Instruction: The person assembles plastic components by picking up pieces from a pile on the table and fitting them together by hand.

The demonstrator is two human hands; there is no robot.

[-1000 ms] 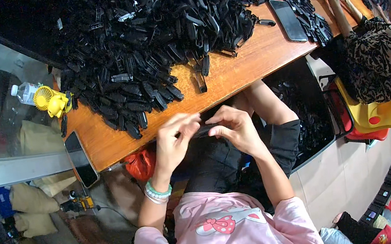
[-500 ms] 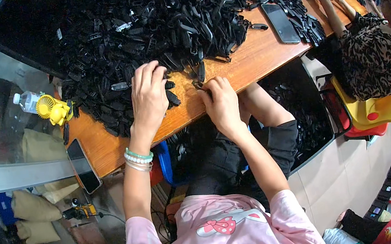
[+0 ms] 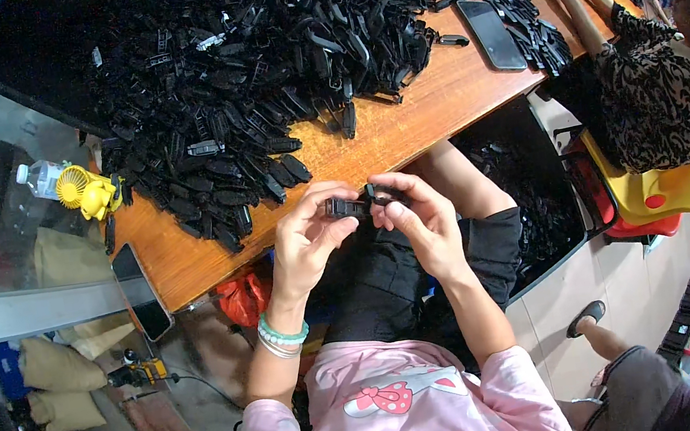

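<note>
Over my lap, just off the table's front edge, my two hands are close together. My left hand (image 3: 306,240) pinches a small black slotted plastic part (image 3: 344,208) between thumb and fingers. In my right hand (image 3: 427,226), the fingertips close on another small dark plastic part (image 3: 375,193). The two parts meet or nearly meet; I cannot tell whether they are joined. Beyond my hands, a large heap of similar black plastic parts (image 3: 257,79) covers much of the wooden table (image 3: 413,132).
A phone (image 3: 492,35) lies beside a smaller heap, and another phone (image 3: 142,293) is at the left edge near a yellow fan (image 3: 85,190) and bottle (image 3: 41,179). A co-worker (image 3: 652,96) sits at right. A black bin (image 3: 547,197) stands below. Another person's leg (image 3: 609,338) shows lower right.
Both hands have drawn back from the table to above my lap and come together, now holding black parts. A person's leg has appeared at lower right. The co-worker's hands have shifted farther away.
</note>
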